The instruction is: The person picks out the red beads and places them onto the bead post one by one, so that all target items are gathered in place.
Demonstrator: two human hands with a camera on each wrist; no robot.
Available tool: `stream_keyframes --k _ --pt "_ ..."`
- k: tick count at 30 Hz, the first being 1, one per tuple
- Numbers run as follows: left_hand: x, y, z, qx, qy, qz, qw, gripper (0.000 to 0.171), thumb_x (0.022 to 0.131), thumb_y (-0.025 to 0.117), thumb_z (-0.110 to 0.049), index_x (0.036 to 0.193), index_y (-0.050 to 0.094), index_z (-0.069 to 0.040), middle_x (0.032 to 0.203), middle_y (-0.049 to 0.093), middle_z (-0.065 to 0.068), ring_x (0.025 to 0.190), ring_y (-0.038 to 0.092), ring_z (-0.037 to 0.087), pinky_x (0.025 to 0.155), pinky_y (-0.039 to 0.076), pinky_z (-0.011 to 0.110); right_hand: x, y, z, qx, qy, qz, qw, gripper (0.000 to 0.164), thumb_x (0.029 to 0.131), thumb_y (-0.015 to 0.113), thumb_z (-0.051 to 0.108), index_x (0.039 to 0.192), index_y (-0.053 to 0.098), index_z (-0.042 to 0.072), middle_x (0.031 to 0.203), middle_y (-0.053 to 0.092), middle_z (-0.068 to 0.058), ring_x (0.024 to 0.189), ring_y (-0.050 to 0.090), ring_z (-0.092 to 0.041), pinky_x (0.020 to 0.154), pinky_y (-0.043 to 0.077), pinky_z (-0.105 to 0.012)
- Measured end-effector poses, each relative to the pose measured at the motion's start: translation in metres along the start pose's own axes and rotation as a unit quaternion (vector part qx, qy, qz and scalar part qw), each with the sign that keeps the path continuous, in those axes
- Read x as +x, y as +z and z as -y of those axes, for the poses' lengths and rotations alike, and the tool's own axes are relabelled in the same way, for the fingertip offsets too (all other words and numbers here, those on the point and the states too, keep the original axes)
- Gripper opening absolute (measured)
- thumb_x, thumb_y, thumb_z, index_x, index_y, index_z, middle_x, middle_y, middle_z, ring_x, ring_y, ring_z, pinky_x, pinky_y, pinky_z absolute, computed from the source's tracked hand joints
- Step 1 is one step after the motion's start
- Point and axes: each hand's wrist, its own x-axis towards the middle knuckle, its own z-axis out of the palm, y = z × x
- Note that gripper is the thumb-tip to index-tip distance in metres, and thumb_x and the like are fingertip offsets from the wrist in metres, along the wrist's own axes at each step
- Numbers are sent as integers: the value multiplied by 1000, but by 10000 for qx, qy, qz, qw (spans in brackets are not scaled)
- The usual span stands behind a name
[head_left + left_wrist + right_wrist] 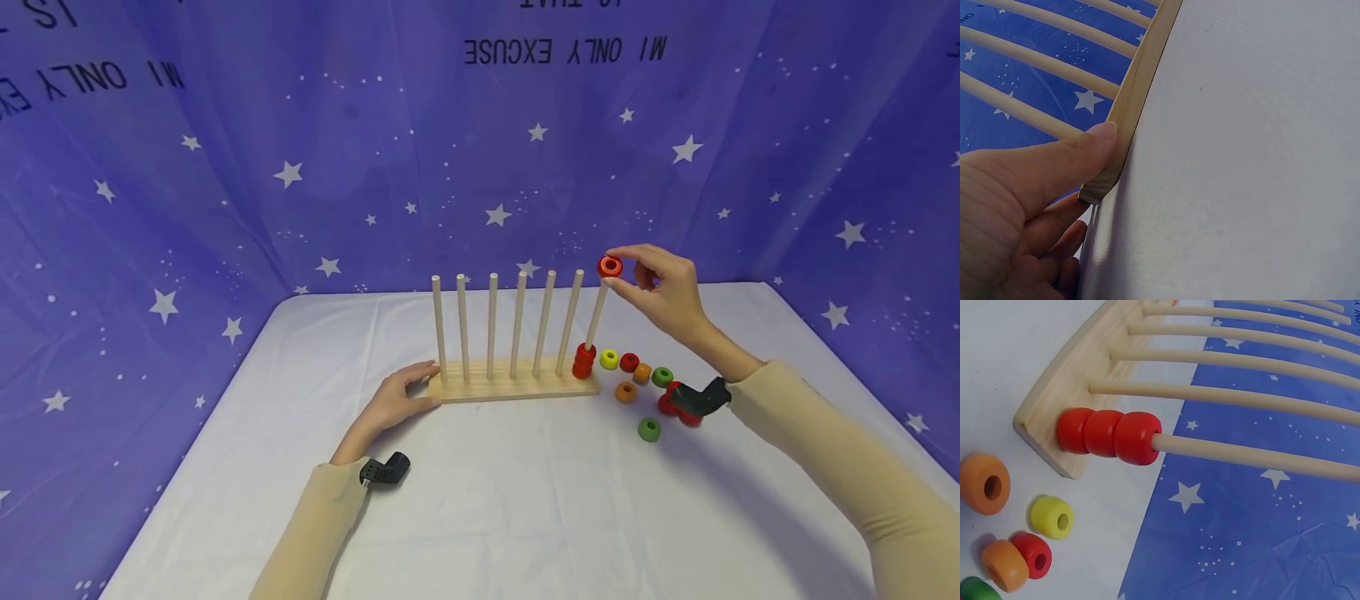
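Observation:
A wooden rack with upright pegs has a flat pale base [517,388] on the table. My left hand [397,398] grips the left end of this base; in the left wrist view the thumb [1094,147] lies on its front edge. Between thumb and forefinger, my right hand [663,287] pinches a red bead [610,267] at the top of the rightmost peg [597,315]. Whether the bead is round the peg tip I cannot tell. Three red beads [1100,433] are stacked at the bottom of that peg. The right wrist view does not show the right hand.
Loose beads lie right of the rack: yellow [609,359], orange [626,392], green [649,429] and several red ones [690,418], partly hidden by the black wrist camera [701,398]. Behind the white table [480,517] hangs a blue starred cloth [420,150].

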Motion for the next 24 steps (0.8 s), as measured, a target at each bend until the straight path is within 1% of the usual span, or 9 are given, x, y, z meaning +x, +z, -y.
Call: stream_keyframes --k 4,7,11,14,19,24 --pt "1 0 1 23 1 1 10000 55 79 73 -16 129 55 -5 143 46 18 135 39 39 114 30 53 -1 1 1 56 174 -14 9998 35 70 77 -4 104 70 2 65 46 3 56 34 -3 50 28 -15" --pt "1 0 2 19 -12 -2 10000 55 79 73 -16 129 55 -5 143 46 17 135 39 39 114 30 53 0 0 12 27 216 32 9998 33 71 75 -6 104 69 -1 64 45 -4 56 33 -2 49 27 -15" --pt "0 1 2 30 29 -10 10000 55 78 73 -15 129 55 -4 142 47 18 134 40 39 113 30 53 1 -2 29 49 365 57 9993 31 73 73 -7 102 68 -5 62 44 -8 56 32 -2 49 27 -15" --pt "0 1 2 35 56 -9 10000 54 78 73 -14 128 55 -3 142 47 19 134 40 40 113 30 53 0 -2 32 63 521 49 9986 29 74 73 -6 102 68 -4 62 44 -7 55 32 -2 49 27 -16" --pt "0 1 1 27 45 -21 10000 54 78 73 -14 128 55 -3 142 47 19 134 40 39 113 30 54 -2 0 29 3 665 75 9978 29 75 73 -3 104 69 -2 62 43 -4 56 33 -2 49 27 -15" --pt "0 1 1 36 58 -34 10000 54 78 73 -13 128 56 -3 142 47 18 134 40 39 113 30 53 -7 5 11 -128 723 168 9972 30 75 73 -3 105 69 -2 63 44 -5 56 33 -4 49 28 -15"
